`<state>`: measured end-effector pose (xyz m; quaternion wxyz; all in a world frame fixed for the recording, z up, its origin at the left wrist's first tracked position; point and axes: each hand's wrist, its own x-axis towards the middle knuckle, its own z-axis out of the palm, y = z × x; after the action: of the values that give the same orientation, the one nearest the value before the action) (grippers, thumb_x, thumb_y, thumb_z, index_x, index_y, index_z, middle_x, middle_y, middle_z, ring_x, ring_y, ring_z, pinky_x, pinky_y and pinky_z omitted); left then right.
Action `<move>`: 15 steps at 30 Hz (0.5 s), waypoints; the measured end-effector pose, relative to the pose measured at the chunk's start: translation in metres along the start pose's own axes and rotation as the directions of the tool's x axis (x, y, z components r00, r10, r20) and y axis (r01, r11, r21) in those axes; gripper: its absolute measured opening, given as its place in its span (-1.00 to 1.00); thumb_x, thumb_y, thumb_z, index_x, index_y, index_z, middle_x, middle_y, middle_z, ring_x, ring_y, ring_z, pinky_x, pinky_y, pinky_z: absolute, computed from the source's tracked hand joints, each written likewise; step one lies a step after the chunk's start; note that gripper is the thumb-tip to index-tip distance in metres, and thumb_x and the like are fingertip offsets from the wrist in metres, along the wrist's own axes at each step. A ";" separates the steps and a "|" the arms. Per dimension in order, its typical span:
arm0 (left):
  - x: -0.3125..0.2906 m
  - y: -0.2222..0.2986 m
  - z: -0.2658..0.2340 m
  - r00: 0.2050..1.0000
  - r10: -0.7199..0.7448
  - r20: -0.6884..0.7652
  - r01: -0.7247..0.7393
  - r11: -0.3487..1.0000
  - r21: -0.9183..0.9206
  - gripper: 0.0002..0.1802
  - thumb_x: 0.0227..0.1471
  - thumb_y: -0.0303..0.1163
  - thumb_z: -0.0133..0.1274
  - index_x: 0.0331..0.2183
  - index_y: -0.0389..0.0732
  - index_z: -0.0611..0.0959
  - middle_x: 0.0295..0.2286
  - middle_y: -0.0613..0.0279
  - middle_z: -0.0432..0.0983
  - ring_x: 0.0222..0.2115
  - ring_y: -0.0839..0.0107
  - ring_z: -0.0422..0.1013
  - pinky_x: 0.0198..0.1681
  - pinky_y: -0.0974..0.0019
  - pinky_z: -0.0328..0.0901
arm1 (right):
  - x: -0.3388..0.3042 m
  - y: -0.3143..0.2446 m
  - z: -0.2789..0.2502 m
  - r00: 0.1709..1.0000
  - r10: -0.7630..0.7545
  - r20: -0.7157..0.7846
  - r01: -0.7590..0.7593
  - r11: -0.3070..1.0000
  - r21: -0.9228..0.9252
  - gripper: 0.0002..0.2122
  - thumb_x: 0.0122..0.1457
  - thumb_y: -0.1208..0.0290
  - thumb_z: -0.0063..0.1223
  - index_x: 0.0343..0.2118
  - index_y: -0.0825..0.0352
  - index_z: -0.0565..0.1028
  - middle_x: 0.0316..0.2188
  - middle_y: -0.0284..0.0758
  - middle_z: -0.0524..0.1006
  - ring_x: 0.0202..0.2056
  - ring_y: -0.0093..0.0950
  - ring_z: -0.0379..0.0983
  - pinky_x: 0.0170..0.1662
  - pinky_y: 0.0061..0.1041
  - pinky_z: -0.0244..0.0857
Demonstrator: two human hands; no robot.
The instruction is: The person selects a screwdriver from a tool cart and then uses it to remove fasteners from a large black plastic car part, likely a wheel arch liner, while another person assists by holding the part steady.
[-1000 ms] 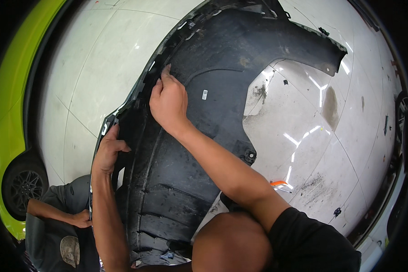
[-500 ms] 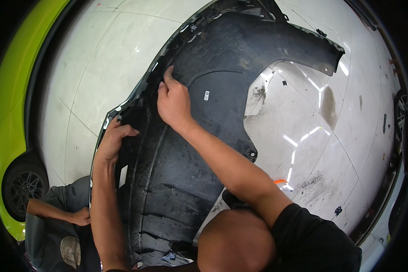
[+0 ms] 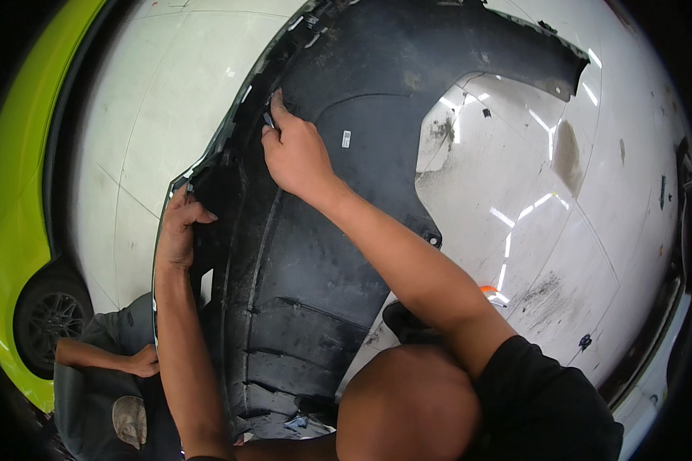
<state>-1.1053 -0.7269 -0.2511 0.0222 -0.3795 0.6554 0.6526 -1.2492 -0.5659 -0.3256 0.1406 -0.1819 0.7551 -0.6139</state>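
A pale tiled floor (image 3: 177,84) with dark smudges fills the background. Across it, from 7 o'clock up to 1 o'clock, sweeps a long black moulded panel (image 3: 377,169), right under both bare hands, with a wide cutout facing 3 o'clock. A lime-green car (image 3: 8,192) curves along the rim at 9 o'clock. At 8 o'clock a co-worker (image 3: 84,430) in dark clothes has one hand at the panel's outer edge; just above is the car's dark wheel (image 3: 51,319).

The right hand (image 3: 300,154), at 11 o'clock, stretches its index finger upward onto the panel near its outer edge, thumb raised beside it. The left hand (image 3: 178,230), at 9 o'clock, sets its index finger at that edge, thumb spread toward 3 o'clock. Whether either hand's fingers grip anything, I cannot tell. An orange object (image 3: 490,290) lies at 4 o'clock; a small white label (image 3: 347,139) sits at 12.
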 end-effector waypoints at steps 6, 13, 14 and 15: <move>-0.003 -0.004 -0.003 0.999 0.033 0.010 -0.033 0.999 0.027 -0.24 -0.30 -0.51 -0.01 0.09 -0.39 0.56 -0.43 0.28 0.55 -0.43 0.50 0.45 -0.23 0.46 0.36 | -0.013 0.002 -0.015 0.994 0.109 0.022 -0.111 0.964 0.240 -0.58 0.24 0.46 0.03 0.14 0.53 0.45 -0.52 -0.14 0.58 -0.47 -0.40 0.53 -0.31 -0.38 0.37; -0.001 -0.004 -0.009 0.999 0.042 -0.015 -0.040 0.992 0.122 -0.23 -0.32 -0.52 -0.02 0.08 -0.44 0.55 -0.39 0.27 0.55 -0.39 0.49 0.46 -0.18 0.47 0.36 | 0.023 0.014 -0.008 1.000 0.022 -0.021 -0.005 0.803 0.596 -0.80 0.16 0.47 0.12 -0.26 0.49 0.67 -0.46 -0.13 0.66 -0.42 -0.50 0.57 -0.31 -0.46 0.39; -0.001 -0.005 -0.012 0.999 0.040 -0.029 -0.036 0.990 0.134 -0.24 -0.32 -0.52 -0.02 0.08 -0.44 0.55 -0.39 0.26 0.55 -0.39 0.48 0.46 -0.17 0.47 0.36 | 0.022 0.015 -0.005 0.999 0.048 -0.007 -0.033 0.784 0.620 -0.80 0.17 0.48 0.12 -0.25 0.50 0.67 -0.46 -0.15 0.66 -0.41 -0.53 0.56 -0.30 -0.48 0.39; -0.002 -0.006 -0.013 0.999 0.040 -0.021 -0.037 0.990 0.134 -0.27 -0.29 -0.50 -0.02 0.06 -0.45 0.55 -0.28 0.20 0.56 -0.29 0.46 0.46 -0.13 0.45 0.34 | 0.021 0.016 -0.002 0.997 0.073 0.005 -0.059 0.764 0.643 -0.80 0.17 0.48 0.12 -0.24 0.50 0.66 -0.45 -0.17 0.67 -0.40 -0.56 0.55 -0.29 -0.50 0.39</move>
<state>-1.0952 -0.7363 -0.2531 0.0271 -0.3720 0.7053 0.6029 -1.2700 -0.5706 -0.3404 0.2082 -0.0901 0.5070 -0.8315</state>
